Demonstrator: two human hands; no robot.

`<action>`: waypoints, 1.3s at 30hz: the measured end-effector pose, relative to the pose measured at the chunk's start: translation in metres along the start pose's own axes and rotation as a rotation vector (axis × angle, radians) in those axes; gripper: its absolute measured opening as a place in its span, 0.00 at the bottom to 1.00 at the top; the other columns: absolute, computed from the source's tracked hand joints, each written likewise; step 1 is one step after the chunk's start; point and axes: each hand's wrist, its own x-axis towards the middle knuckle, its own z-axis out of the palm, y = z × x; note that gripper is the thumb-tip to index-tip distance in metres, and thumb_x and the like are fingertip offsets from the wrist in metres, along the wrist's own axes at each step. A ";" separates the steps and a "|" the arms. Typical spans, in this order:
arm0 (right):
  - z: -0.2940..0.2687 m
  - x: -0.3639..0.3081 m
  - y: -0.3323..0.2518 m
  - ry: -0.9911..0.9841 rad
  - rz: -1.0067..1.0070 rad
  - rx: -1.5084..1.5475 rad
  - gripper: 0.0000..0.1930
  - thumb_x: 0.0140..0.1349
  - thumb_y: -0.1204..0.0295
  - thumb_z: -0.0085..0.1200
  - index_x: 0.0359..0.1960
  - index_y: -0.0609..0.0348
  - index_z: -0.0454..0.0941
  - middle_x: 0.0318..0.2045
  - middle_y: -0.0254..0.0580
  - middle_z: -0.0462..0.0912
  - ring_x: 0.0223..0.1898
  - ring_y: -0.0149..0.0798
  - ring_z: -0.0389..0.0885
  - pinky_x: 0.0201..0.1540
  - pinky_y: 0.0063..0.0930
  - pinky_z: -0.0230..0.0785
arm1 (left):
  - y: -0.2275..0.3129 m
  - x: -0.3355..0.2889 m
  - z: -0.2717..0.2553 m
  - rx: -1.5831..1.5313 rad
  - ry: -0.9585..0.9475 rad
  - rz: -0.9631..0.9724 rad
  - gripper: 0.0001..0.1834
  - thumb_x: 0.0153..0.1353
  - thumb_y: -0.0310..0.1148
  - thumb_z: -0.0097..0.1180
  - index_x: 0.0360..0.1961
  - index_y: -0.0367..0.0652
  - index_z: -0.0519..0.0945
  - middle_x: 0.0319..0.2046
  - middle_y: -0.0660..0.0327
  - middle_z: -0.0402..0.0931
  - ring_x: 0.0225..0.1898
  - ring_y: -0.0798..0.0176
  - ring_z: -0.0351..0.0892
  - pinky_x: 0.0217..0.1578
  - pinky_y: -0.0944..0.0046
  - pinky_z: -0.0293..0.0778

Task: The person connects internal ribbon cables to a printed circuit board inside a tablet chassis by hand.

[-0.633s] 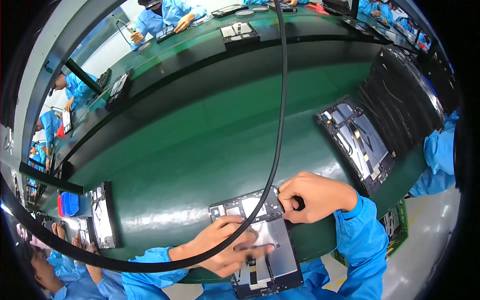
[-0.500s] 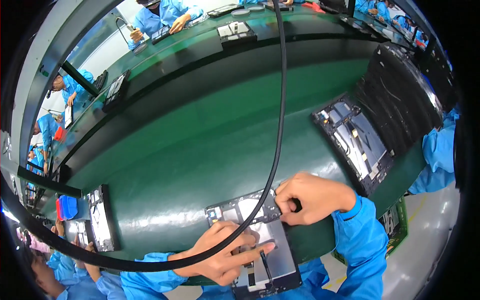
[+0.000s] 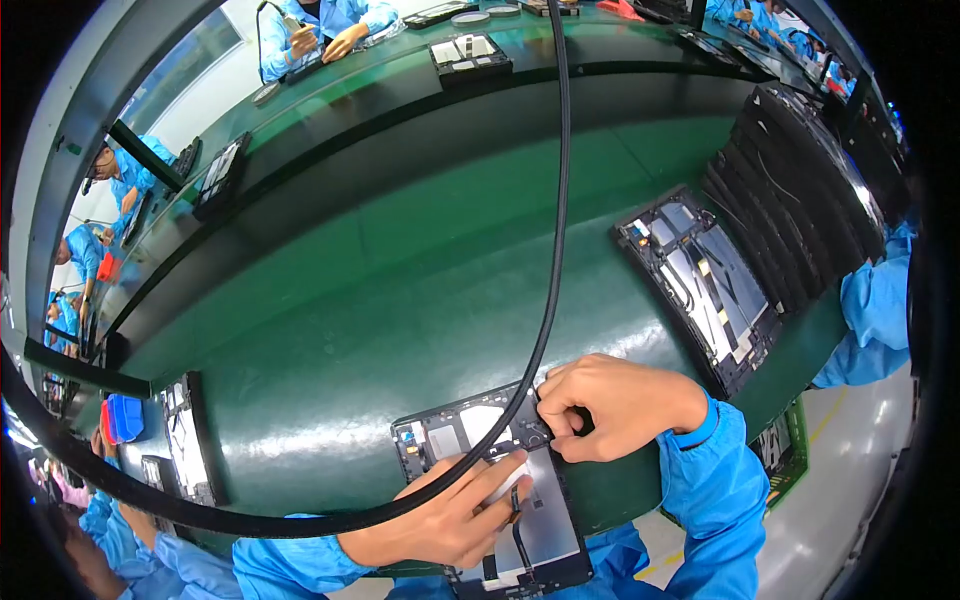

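Note:
An opened tablet-like device [image 3: 551, 505] lies at the near edge of the bench, its silver panel and black frame exposed. My left hand [image 3: 440, 520] rests across its left half, fingers stretched and spread over the panel. A dark ribbon cable [image 3: 520, 545] runs beside those fingertips; whether they grip it is unclear. At the device's upper right corner, my right hand [image 3: 620, 405] is closed in a pinch against the frame. Whatever lies between its fingertips is hidden. A black cable hangs across the view and covers part of the left hand and device.
A second opened device [image 3: 705, 290] lies at right, beside a tall row of black panels [image 3: 800, 190]. Another device [image 3: 190, 440] and a blue bin [image 3: 125, 418] are at left. Beyond a raised ledge, co-workers in blue sit. A green crate [image 3: 790, 455] stands below, right.
The view has shifted slightly. My left hand's fingers have moved up the panel, with a fingertip now nearer the black frame. My right hand stays pinched at the same corner.

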 end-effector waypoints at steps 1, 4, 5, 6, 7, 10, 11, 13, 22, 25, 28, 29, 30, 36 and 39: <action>0.000 0.000 0.001 -0.002 0.001 0.006 0.09 0.51 0.74 0.66 0.21 0.64 0.79 0.22 0.50 0.79 0.24 0.51 0.80 0.28 0.45 0.67 | 0.000 0.000 0.000 0.008 0.011 -0.008 0.36 0.44 0.34 0.61 0.59 0.36 0.87 0.64 0.45 0.80 0.44 0.50 0.80 0.47 0.54 0.79; 0.000 0.000 0.001 -0.002 0.003 0.012 0.08 0.51 0.74 0.66 0.21 0.64 0.79 0.22 0.50 0.79 0.25 0.52 0.80 0.29 0.45 0.67 | 0.000 0.002 -0.002 0.023 -0.011 -0.004 0.34 0.45 0.35 0.62 0.58 0.36 0.87 0.64 0.45 0.80 0.44 0.50 0.80 0.46 0.54 0.78; 0.000 -0.001 0.001 -0.002 0.001 0.009 0.09 0.51 0.74 0.66 0.21 0.64 0.79 0.22 0.50 0.79 0.25 0.52 0.80 0.29 0.46 0.67 | -0.001 0.003 -0.003 0.020 -0.013 -0.002 0.34 0.45 0.35 0.62 0.58 0.36 0.87 0.64 0.45 0.80 0.44 0.50 0.80 0.46 0.54 0.78; 0.000 -0.001 0.001 0.000 0.003 0.011 0.09 0.51 0.74 0.66 0.21 0.64 0.79 0.22 0.50 0.79 0.25 0.52 0.80 0.29 0.46 0.67 | -0.001 0.004 -0.004 0.038 -0.030 0.014 0.34 0.45 0.37 0.62 0.57 0.37 0.87 0.65 0.45 0.80 0.45 0.50 0.80 0.46 0.54 0.78; 0.001 -0.002 0.002 0.001 -0.006 0.005 0.09 0.51 0.74 0.66 0.21 0.64 0.79 0.22 0.50 0.79 0.25 0.52 0.80 0.29 0.46 0.67 | -0.001 0.005 -0.004 0.056 -0.048 0.030 0.33 0.46 0.38 0.63 0.57 0.38 0.87 0.65 0.44 0.79 0.45 0.51 0.80 0.46 0.54 0.77; 0.000 -0.001 0.002 0.000 -0.019 -0.004 0.09 0.50 0.73 0.66 0.21 0.64 0.79 0.22 0.50 0.79 0.25 0.53 0.80 0.29 0.47 0.67 | 0.010 0.012 -0.011 0.135 -0.149 0.013 0.33 0.47 0.41 0.64 0.57 0.39 0.87 0.66 0.43 0.78 0.47 0.51 0.80 0.45 0.55 0.75; -0.001 -0.001 0.001 -0.005 -0.021 -0.009 0.09 0.50 0.73 0.66 0.21 0.64 0.79 0.22 0.50 0.79 0.25 0.53 0.80 0.29 0.47 0.68 | 0.013 0.013 -0.013 0.137 -0.150 0.014 0.33 0.47 0.41 0.64 0.57 0.39 0.87 0.66 0.43 0.78 0.47 0.51 0.80 0.45 0.55 0.75; -0.001 -0.002 0.002 -0.005 -0.021 -0.018 0.09 0.52 0.73 0.66 0.22 0.64 0.80 0.22 0.50 0.79 0.24 0.52 0.80 0.29 0.46 0.68 | 0.018 0.016 -0.012 0.155 -0.142 0.013 0.31 0.48 0.42 0.65 0.54 0.39 0.86 0.65 0.42 0.78 0.48 0.50 0.81 0.45 0.55 0.74; 0.008 0.013 -0.006 0.222 -0.011 0.039 0.08 0.64 0.72 0.72 0.30 0.61 0.86 0.28 0.39 0.78 0.32 0.37 0.77 0.34 0.35 0.68 | 0.011 0.007 0.006 0.083 -0.012 -0.031 0.20 0.47 0.41 0.65 0.40 0.43 0.83 0.64 0.45 0.80 0.47 0.52 0.80 0.43 0.55 0.72; 0.018 0.016 -0.005 0.304 -0.035 0.058 0.06 0.62 0.72 0.74 0.33 0.59 0.89 0.27 0.38 0.76 0.31 0.35 0.76 0.33 0.33 0.67 | 0.013 0.005 0.007 0.111 0.055 -0.034 0.20 0.46 0.41 0.64 0.40 0.44 0.82 0.64 0.51 0.82 0.46 0.55 0.80 0.45 0.54 0.70; 0.024 0.020 -0.001 0.349 -0.051 0.060 0.05 0.61 0.72 0.76 0.35 0.56 0.92 0.27 0.36 0.74 0.30 0.34 0.74 0.32 0.32 0.64 | 0.013 0.007 0.007 0.143 0.077 -0.058 0.19 0.44 0.41 0.63 0.39 0.46 0.82 0.64 0.55 0.82 0.45 0.56 0.79 0.47 0.53 0.68; 0.026 0.022 0.001 0.357 -0.049 0.068 0.05 0.60 0.72 0.77 0.35 0.55 0.93 0.27 0.35 0.74 0.30 0.33 0.73 0.31 0.31 0.64 | 0.013 0.006 0.007 0.141 0.077 -0.057 0.19 0.44 0.41 0.63 0.39 0.46 0.82 0.64 0.55 0.82 0.45 0.56 0.79 0.47 0.53 0.68; 0.026 0.022 0.001 0.364 -0.046 0.072 0.06 0.60 0.71 0.78 0.35 0.54 0.93 0.27 0.35 0.73 0.30 0.33 0.72 0.31 0.31 0.63 | 0.015 0.005 0.008 0.145 0.061 -0.102 0.20 0.44 0.40 0.63 0.40 0.47 0.82 0.64 0.54 0.82 0.46 0.56 0.79 0.47 0.53 0.68; 0.030 0.021 0.004 0.415 -0.053 0.062 0.07 0.58 0.69 0.80 0.35 0.54 0.94 0.26 0.35 0.74 0.28 0.33 0.70 0.30 0.32 0.60 | 0.013 0.005 0.007 0.141 0.012 -0.116 0.19 0.46 0.40 0.65 0.38 0.42 0.82 0.65 0.48 0.81 0.52 0.52 0.82 0.47 0.52 0.71; 0.031 0.021 0.005 0.411 -0.050 0.040 0.08 0.58 0.68 0.81 0.34 0.55 0.94 0.25 0.35 0.74 0.28 0.34 0.70 0.29 0.33 0.59 | 0.012 0.005 0.011 0.163 0.053 -0.090 0.17 0.41 0.39 0.62 0.33 0.42 0.82 0.64 0.52 0.83 0.48 0.54 0.80 0.46 0.52 0.69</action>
